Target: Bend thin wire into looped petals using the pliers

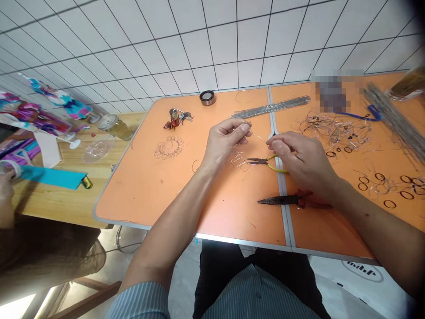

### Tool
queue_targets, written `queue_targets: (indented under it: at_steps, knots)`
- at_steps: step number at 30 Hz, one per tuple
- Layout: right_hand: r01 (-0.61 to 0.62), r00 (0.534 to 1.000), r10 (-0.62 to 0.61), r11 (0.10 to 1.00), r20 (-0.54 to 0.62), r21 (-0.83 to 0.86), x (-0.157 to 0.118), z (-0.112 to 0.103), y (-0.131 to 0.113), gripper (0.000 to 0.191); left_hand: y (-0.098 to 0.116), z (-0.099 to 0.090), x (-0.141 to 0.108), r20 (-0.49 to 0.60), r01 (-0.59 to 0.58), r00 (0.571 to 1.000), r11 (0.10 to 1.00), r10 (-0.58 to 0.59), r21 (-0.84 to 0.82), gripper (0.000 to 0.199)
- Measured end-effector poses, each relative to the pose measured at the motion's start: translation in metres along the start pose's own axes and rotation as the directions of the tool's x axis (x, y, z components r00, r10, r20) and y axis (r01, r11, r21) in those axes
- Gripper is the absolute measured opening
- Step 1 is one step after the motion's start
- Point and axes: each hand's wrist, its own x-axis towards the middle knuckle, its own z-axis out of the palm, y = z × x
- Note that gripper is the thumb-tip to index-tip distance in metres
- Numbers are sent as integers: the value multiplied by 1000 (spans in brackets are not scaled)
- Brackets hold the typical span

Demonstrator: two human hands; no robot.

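Note:
Above the orange folding table (133, 195), my left hand (226, 139) pinches a thin wire (259, 137) between thumb and fingers. My right hand (300, 157) closes its fingertips at the other end of this wire, which spans the gap between the hands. Below them lie small pliers (258, 161) with yellow handles, partly under my right hand, and several cut wire pieces (237, 157). Nearer the front, dark long-nose pliers (279, 200) rest across the table's seam, their handles partly behind my right wrist. A looped, flower-shaped wire ring (169, 147) lies to the left.
Keys (179, 117) and a tape roll (207, 98) sit at the back, near a bundle of straight wires (275, 106). On the right are a wire tangle (335, 130) and several dark rings (390, 204). Another person's hand (5, 190) shows at the wooden table (126, 119).

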Motion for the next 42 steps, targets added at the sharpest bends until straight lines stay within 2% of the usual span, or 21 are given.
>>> queue_targets:
  at_steps: [3,6,9,24,29,33,42]
  knots:
    - [-71,995,80,989,-59,132,-4,-1,-9,29,-5,2,-2,42,-11,999,997,14,-79,43]
    - [-8,988,35,985,-153,174,-8,4,-12,17,-9,4,-3,78,15,997,989,-3,-150,50]
    - [44,980,-13,987,-199,153,-11,6,-11,17,-11,6,-4,87,26,996,982,-10,-188,48]
    - [-20,981,73,960,-177,281,-7,6,-3,18,-9,8,-8,116,73,992,985,-55,-158,47]
    - [-38,985,79,966,-152,256,-6,7,-3,18,-8,7,-9,136,105,987,984,-85,-146,51]
    - [-79,986,119,947,-112,313,-5,8,-4,17,-7,7,-10,148,130,983,980,-107,-154,51]
    - [-91,985,141,913,-98,397,-3,9,-2,19,-6,8,-12,192,282,951,932,-241,-228,51]
